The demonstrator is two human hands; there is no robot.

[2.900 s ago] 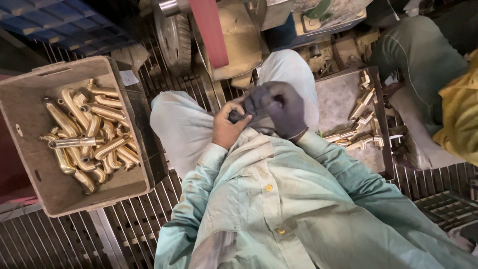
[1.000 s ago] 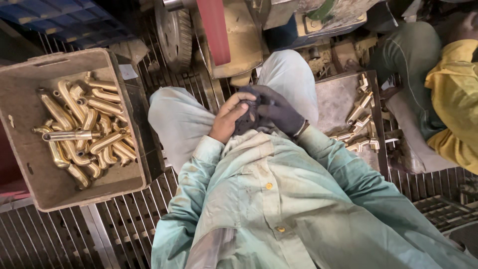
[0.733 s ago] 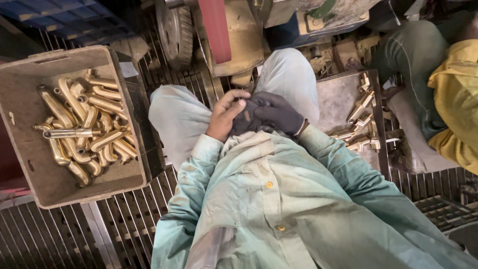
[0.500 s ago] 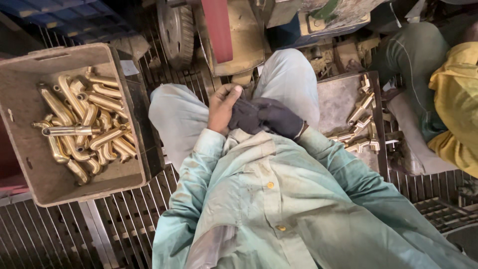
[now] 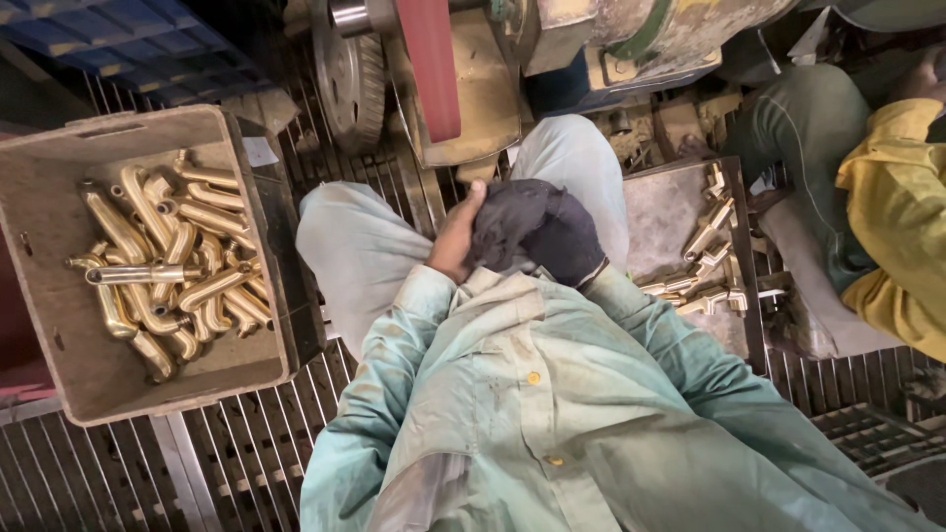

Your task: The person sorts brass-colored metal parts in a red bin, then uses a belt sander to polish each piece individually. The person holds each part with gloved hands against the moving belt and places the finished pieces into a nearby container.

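Note:
I sit with both hands together in my lap, above my pale green shirt. My left hand [image 5: 451,238] is bare and pinches a bunched dark cloth [image 5: 507,209] from the left. My right hand [image 5: 564,241] wears a dark glove and curls against the same cloth from the right. Whether the cloth is a second glove is hard to tell. A brown box [image 5: 258,258] of curved brass fittings [image 5: 168,261] stands by my left knee. By my right knee lies a metal tray [image 5: 658,212] holding a few brass fittings [image 5: 702,258].
A belt machine with a red belt [image 5: 432,59] and a grey wheel [image 5: 345,71] stands just past my knees. Another person in a yellow shirt [image 5: 897,212] sits at the right. The floor is a metal grate [image 5: 227,463].
My hands have stayed together in my lap. The left hand slid up along the dark fabric, which is now bunched between both hands. The gloved right hand has curled tighter.

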